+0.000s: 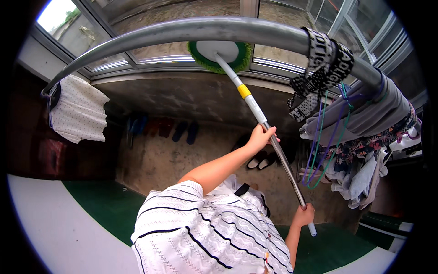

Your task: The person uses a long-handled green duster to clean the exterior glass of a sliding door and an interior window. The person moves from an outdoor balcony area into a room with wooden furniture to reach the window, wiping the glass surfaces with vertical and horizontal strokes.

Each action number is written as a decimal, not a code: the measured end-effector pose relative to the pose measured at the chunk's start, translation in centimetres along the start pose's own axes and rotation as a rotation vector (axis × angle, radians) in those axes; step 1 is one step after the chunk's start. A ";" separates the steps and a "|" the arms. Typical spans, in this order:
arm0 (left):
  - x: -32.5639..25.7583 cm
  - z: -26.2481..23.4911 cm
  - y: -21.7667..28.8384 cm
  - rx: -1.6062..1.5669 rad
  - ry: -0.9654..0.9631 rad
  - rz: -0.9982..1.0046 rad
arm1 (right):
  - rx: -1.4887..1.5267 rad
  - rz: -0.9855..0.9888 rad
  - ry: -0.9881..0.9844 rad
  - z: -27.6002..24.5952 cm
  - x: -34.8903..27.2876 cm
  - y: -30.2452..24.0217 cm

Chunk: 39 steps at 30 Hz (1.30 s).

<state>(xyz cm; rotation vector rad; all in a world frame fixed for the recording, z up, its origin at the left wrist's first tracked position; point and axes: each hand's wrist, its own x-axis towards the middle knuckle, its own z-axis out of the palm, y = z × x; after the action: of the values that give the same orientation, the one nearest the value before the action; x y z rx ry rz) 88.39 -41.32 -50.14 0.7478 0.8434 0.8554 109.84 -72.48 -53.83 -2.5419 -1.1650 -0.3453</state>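
Note:
Both of my hands hold a long-handled mop (287,168) that slants from lower right up to the windows. My left hand (262,138) is closed round the middle of the metal pole, just below its white grip section. Close to the pole's end, my right hand (304,215) is wrapped round it. A yellow collar (244,91) sits on the upper pole. The round mop head (220,64), with green fringe and a pale disc, is up by the window frame, partly hidden behind a thick metal rail (182,30). I cannot tell whether it touches the glass.
Hangers and clothes (365,114) hang from the rail at right, beside a knotted black-and-white cloth (321,68). A pale dotted garment (80,107) hangs at left. Several slippers (186,132) line the wall, and black shoes (260,162) stand below my left hand. Sliding windows (150,50) span the far side.

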 end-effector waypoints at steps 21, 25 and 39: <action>-0.2 -28.5 16.6 0.053 0.469 0.253 | 0.332 -0.382 0.013 2.4 2.5 -32.2; -0.9 -24.7 15.5 0.018 0.429 0.223 | 0.255 -0.340 0.015 1.2 2.1 -29.2; -1.9 -4.1 1.4 0.141 -0.003 -0.066 | 0.112 -0.012 0.052 -1.3 -4.6 -5.5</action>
<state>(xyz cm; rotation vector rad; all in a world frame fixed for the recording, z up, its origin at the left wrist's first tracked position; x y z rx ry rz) 83.70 -41.40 -50.30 0.8399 0.9278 0.7415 102.59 -72.72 -53.16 -2.4158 -1.1482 -0.3372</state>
